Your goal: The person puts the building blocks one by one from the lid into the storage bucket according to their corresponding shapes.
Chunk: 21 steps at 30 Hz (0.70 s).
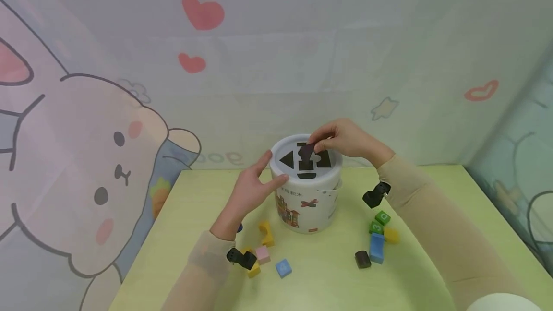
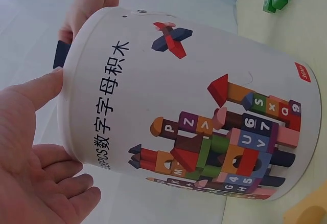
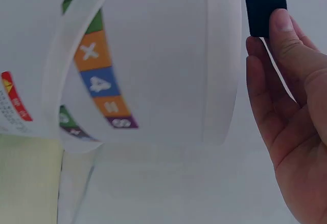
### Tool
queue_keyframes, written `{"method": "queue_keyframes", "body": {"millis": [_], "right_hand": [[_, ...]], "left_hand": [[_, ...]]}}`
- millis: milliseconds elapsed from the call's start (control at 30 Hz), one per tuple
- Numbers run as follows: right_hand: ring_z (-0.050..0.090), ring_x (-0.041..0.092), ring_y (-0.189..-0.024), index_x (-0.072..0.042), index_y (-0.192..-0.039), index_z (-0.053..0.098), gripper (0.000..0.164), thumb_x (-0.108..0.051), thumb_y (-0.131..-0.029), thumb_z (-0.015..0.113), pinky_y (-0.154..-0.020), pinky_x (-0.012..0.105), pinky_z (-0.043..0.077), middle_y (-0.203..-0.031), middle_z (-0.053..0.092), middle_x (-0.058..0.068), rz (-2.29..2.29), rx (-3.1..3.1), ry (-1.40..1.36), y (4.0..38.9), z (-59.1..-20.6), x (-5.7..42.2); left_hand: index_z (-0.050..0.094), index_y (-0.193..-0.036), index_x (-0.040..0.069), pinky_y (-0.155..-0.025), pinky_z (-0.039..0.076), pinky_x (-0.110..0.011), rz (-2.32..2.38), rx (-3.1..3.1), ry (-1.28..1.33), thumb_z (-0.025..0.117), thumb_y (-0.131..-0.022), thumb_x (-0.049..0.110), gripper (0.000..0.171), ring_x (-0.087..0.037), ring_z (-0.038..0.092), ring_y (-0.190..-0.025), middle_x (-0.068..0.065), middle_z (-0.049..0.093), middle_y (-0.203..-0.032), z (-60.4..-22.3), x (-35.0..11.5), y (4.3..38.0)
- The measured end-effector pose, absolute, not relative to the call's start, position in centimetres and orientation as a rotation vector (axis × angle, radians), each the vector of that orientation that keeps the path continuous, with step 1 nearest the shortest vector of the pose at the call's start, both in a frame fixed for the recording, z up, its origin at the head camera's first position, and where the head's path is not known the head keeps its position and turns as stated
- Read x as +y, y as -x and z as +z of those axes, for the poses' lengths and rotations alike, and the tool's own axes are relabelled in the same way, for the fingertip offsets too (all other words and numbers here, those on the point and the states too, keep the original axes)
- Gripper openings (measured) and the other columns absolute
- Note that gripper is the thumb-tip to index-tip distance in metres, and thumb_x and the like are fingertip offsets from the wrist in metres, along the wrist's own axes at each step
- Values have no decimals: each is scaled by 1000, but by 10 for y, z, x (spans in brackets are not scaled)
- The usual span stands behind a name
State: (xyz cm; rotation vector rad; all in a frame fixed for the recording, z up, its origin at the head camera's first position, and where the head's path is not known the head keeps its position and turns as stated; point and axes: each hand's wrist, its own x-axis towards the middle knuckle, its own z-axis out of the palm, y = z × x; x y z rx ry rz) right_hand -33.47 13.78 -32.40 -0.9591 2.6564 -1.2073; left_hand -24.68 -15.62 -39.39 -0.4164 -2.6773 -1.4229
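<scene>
1. A pale yellow-green table (image 1: 328,284) and, upright towards its back, the white cylindrical plastic bucket (image 1: 306,215)!
2. Front-left: a yellow arch-cut block (image 1: 269,239), a pink cube (image 1: 262,255), a light-blue cube (image 1: 283,268), and a partly hidden yellow block (image 1: 254,269).
3. Over to the right: two green white-marked cubes (image 1: 376,227), a small yellow block (image 1: 391,235), a blue oblong block (image 1: 377,248) and, just beside it, a dark brown block (image 1: 362,259).

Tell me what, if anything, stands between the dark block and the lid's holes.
Nothing visible. The dark block, pinched in the right grip, is over the holes in the lid; the left grip touches its edge, off to one side.
</scene>
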Motion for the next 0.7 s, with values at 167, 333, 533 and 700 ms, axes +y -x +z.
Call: {"method": "queue_keyframes", "body": {"millis": [167, 333, 533, 700], "right_hand": [[74, 20, -103, -13, -115, 84, 17, -16, -98, 81, -91, 42, 61, -114, 80, 2, -1117, 2624, 1043, 347, -319, 124], [74, 18, -99, -12, -113, 84, 16, -14, -97, 81, -91, 40, 61, -108, 80, 0, -1056, 2605, 1084, 356, -316, 114], [74, 18, -96, -10, -109, 84, 14, -10, -96, 82, -93, 41, 60, -103, 80, 1, -997, 2588, 1138, 362, -311, 105], [75, 17, -95, -10, -109, 84, 14, -7, -95, 82, -92, 39, 60, -103, 80, 1, -968, 2564, 1161, 365, -310, 101]], "left_hand": [[34, -169, 17, -126, 35, -54, -1427, -2687, 406, 76, -98, 53, 90, -29, 33, -158, 1, 32, -172, -394, -155, 248], [34, -169, 17, -125, 36, -54, -1419, -2700, 402, 77, -98, 52, 90, -30, 34, -157, 1, 33, -172, -393, -155, 247], [33, -168, 16, -125, 36, -53, -1406, -2710, 412, 77, -98, 51, 90, -30, 35, -156, 0, 33, -172, -392, -155, 248], [33, -169, 17, -124, 37, -53, -1395, -2722, 417, 76, -99, 51, 90, -30, 37, -156, 0, 33, -172, -394, -154, 248]]}}
